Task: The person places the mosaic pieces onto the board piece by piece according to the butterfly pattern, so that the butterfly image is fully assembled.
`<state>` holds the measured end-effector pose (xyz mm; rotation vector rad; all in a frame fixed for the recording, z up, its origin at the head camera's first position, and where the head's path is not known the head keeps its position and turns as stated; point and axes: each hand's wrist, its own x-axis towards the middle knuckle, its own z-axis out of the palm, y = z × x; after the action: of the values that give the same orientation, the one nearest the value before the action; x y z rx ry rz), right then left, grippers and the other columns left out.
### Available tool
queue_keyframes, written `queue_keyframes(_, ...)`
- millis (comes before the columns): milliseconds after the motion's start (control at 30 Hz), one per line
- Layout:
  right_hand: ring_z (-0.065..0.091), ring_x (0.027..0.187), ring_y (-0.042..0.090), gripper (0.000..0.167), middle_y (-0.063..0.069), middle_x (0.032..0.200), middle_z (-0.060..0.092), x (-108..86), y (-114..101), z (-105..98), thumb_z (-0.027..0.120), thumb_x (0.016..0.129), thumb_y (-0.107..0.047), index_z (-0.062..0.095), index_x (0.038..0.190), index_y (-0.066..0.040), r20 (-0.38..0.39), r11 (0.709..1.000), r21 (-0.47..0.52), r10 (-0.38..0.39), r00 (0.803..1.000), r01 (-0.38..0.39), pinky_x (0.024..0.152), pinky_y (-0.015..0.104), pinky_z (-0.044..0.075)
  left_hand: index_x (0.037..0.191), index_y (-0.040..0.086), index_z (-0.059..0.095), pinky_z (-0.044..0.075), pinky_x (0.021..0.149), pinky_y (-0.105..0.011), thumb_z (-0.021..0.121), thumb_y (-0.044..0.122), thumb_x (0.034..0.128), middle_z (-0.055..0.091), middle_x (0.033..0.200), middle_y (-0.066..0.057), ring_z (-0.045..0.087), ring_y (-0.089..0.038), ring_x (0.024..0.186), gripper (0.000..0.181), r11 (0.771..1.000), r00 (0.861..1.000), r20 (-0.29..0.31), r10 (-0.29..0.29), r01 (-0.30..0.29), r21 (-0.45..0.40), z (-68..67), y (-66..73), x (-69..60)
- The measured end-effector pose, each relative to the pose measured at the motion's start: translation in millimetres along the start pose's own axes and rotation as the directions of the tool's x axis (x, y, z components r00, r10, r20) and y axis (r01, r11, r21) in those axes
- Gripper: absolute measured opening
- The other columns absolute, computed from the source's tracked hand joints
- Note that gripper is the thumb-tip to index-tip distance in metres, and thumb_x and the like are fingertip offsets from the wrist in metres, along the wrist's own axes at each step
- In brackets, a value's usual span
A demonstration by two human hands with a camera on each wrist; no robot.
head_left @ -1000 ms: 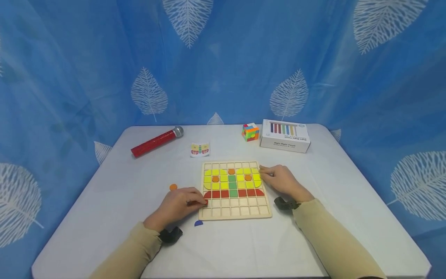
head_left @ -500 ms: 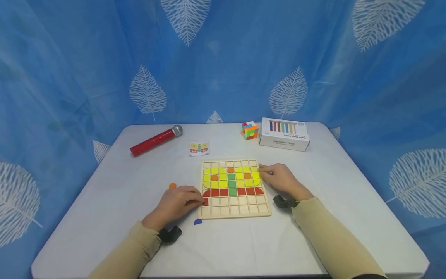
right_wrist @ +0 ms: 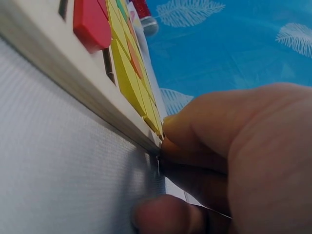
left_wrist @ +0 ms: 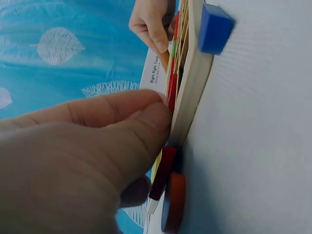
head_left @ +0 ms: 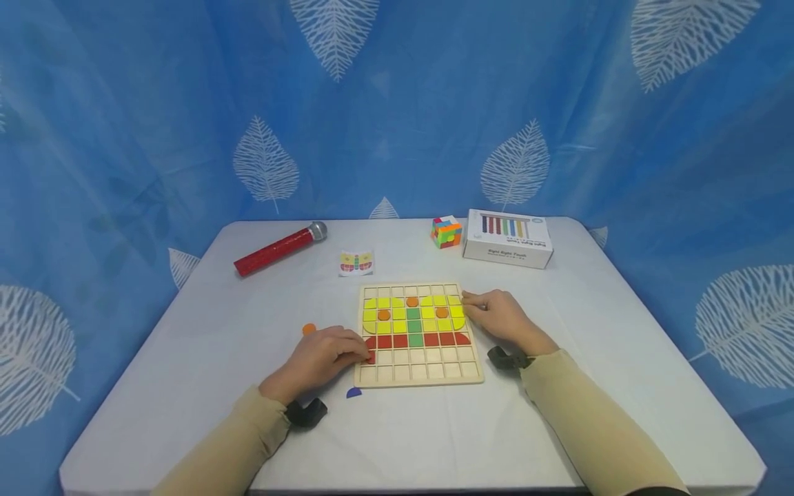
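A wooden grid board (head_left: 418,373) lies on the white table. Yellow, orange, green and red pieces fill much of its upper part. At its left edge my left hand (head_left: 322,358) pinches a small red tile (head_left: 371,357) between thumb and forefinger, in the cell under the left end of the red row (head_left: 400,341). Fingertips cover part of this tile. My right hand (head_left: 501,320) grips the board's upper right edge with thumb and fingers, as the right wrist view also shows, close to the yellow pieces (right_wrist: 129,80).
An orange disc (head_left: 309,329) lies beyond my left hand. A blue half-round piece (head_left: 353,393) is near the board's lower left corner. Behind are a butterfly pattern card (head_left: 356,263), a red microphone (head_left: 276,253), a puzzle cube (head_left: 446,233) and a white box (head_left: 507,241).
My left hand has shifted slightly right, and the red tile shows further inside its cell than a second ago. My right hand keeps its grip on the board's edge.
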<state>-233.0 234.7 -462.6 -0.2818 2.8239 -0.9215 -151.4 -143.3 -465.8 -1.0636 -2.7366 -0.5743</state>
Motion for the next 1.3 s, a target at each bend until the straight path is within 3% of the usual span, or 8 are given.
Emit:
queue_keyframes(133, 0.043, 0.147, 0.036, 0.045, -0.003, 0.149, 0.057, -0.7, 2, 1, 0.063, 0.100, -0.041, 0.065, 0.138, -0.018, -0.007, 1.000, 0.003, 0.012, 1.000, -0.012, 0.118, 0.059, 0.033, 0.108, 0.030, 0.081, 0.056, 0.094, -0.029, 0.083, 0.021, 0.0878, 0.074, 0.110, 0.016, 0.068, -0.006, 0.106, 0.022, 1.000, 1.000, 0.007, -0.027, 0.027, -0.002, 1.6, -0.3, 2.4)
queue_keyframes(233, 0.042, 0.147, 0.036, 0.045, -0.003, 0.150, 0.057, -0.4, 4, 2, 0.063, 0.100, -0.042, 0.064, 0.139, -0.018, -0.003, 1.000, 0.007, 0.012, 1.000, -0.012, 0.118, 0.059, 0.032, 0.105, 0.031, 0.081, 0.057, 0.090, -0.029, 0.084, 0.022, 0.0868, 0.073, 0.106, 0.017, 0.067, -0.006, 0.100, 0.020, 0.989, 0.989, 0.000, -0.147, 0.147, -0.026, -1.8, -0.7, 1.2)
queue_keyframes(367, 0.042, 0.148, 0.035, 0.046, -0.003, 0.150, 0.056, 0.1, 4, 2, 0.063, 0.100, -0.043, 0.064, 0.139, -0.019, 0.004, 1.000, 0.012, 0.004, 1.000, -0.004, 0.118, 0.059, 0.033, 0.103, 0.029, 0.079, 0.054, 0.077, -0.030, 0.084, 0.024, 0.0874, 0.071, 0.100, 0.014, 0.061, -0.009, 0.086, 0.017, 0.913, 0.914, -0.031, -0.404, 0.401, -0.082, -12.7, -4.1, -4.5)
queue_keyframes(467, 0.042, 0.147, 0.035, 0.046, -0.003, 0.150, 0.057, -0.2, 4, 1, 0.063, 0.100, -0.042, 0.064, 0.139, -0.019, -0.002, 1.000, 0.010, 0.000, 1.000, 0.000, 0.118, 0.058, 0.033, 0.106, 0.027, 0.077, 0.051, 0.073, -0.029, 0.082, 0.028, 0.0890, 0.070, 0.100, 0.010, 0.056, -0.013, 0.082, 0.018, 0.854, 0.857, -0.024, -0.516, 0.511, -0.103, -20.5, -8.3, -9.5)
queue_keyframes(533, 0.042, 0.147, 0.035, 0.045, -0.003, 0.150, 0.057, -0.7, 3, 0, 0.063, 0.101, -0.042, 0.064, 0.139, -0.018, -0.004, 1.000, 0.008, -0.007, 1.000, 0.007, 0.118, 0.059, 0.033, 0.108, 0.027, 0.077, 0.050, 0.071, -0.028, 0.082, 0.030, 0.0889, 0.069, 0.100, 0.009, 0.055, -0.014, 0.081, 0.020, 0.843, 0.847, 0.008, -0.531, 0.529, -0.097, -23.3, -11.0, -12.4)
queue_keyframes(767, 0.041, 0.148, 0.036, 0.045, -0.002, 0.150, 0.056, -1.8, -1, -2, 0.063, 0.100, -0.041, 0.064, 0.139, -0.018, 0.005, 1.000, 0.013, -0.016, 1.000, 0.016, 0.118, 0.059, 0.032, 0.103, 0.027, 0.077, 0.050, 0.068, -0.028, 0.089, 0.037, 0.0795, 0.065, 0.092, 0.013, 0.055, -0.012, 0.078, 0.028, 0.857, 0.860, 0.134, -0.493, 0.506, -0.097, -22.1, -12.5, -15.4)
queue_keyframes(1000, 0.042, 0.148, 0.035, 0.045, -0.002, 0.150, 0.056, -1.8, -1, -2, 0.063, 0.101, -0.040, 0.064, 0.140, -0.018, 0.001, 1.000, -0.001, -0.011, 1.000, 0.011, 0.118, 0.058, 0.032, 0.096, 0.026, 0.075, 0.049, 0.068, -0.030, 0.090, 0.034, 0.0784, 0.063, 0.089, 0.009, 0.055, -0.015, 0.080, 0.025, 0.810, 0.816, 0.163, -0.554, 0.574, -0.119, -21.8, -13.1, -13.9)
queue_keyframes(1300, 0.041, 0.148, 0.036, 0.042, -0.002, 0.151, 0.055, -0.9, 0, -1, 0.065, 0.100, -0.035, 0.064, 0.139, -0.017, 0.014, 1.000, -0.012, -0.022, 1.000, 0.022, 0.118, 0.059, 0.032, 0.097, 0.024, 0.074, 0.049, 0.067, -0.031, 0.090, 0.030, 0.0787, 0.064, 0.089, 0.008, 0.055, -0.016, 0.081, 0.026, 0.779, 0.798, 0.185, -0.573, 0.601, -0.179, -19.4, -18.0, -17.6)
